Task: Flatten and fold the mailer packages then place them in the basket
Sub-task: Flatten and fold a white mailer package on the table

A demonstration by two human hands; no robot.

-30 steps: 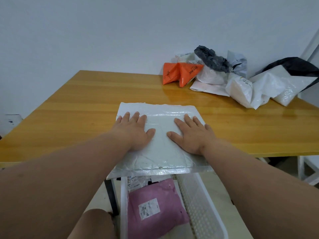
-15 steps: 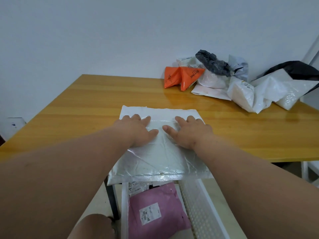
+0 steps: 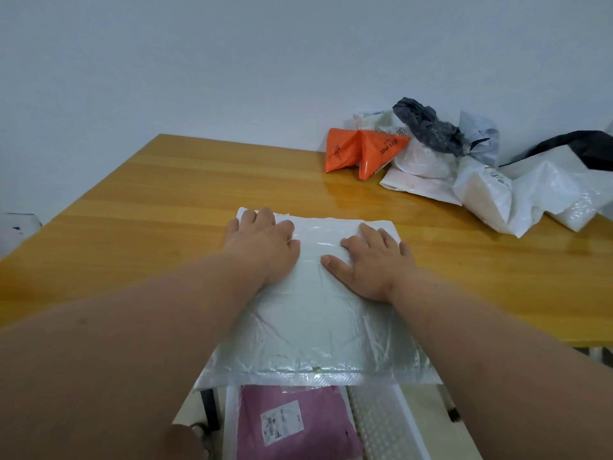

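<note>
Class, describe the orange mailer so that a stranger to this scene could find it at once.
Start at the wooden table and look to its far right corner, where a heap of crumpled mailers lies against the wall. The orange mailer sits at the heap's left edge, the only bright one among white, grey and black bags.

1 head-worn view, facing forward and down, close over table (image 3: 132,207) edge

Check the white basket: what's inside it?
In the white basket, a pink mailer with a shipping label lies flat. The white bubble mailer overhanging the table covers the basket's far end, hiding anything there.
</note>
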